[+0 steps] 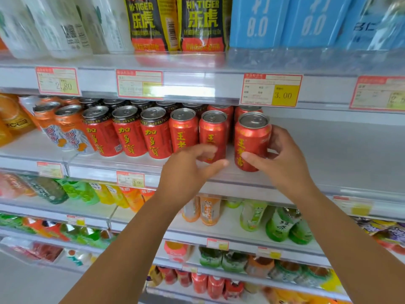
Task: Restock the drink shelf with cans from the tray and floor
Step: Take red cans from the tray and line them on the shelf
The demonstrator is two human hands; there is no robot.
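A row of red cans with yellow characters stands along the front of the middle drink shelf [328, 150]. My right hand [282, 159] grips the rightmost red can [252, 141], thumb across its front and fingers round its right side; the can stands upright on the shelf. My left hand [192, 170] hovers in front of the neighbouring red can [213, 132], fingers loosely spread and blurred, holding nothing. Whether it touches that can is unclear. No tray or floor is in view.
Orange-and-white cans [65, 128] fill the left end of the same shelf. To the right of the gripped can the shelf is bare. Bottles stand on the shelf above [153, 23] and green and orange bottles [252, 213] on the shelves below. Price tags [270, 89] line the rails.
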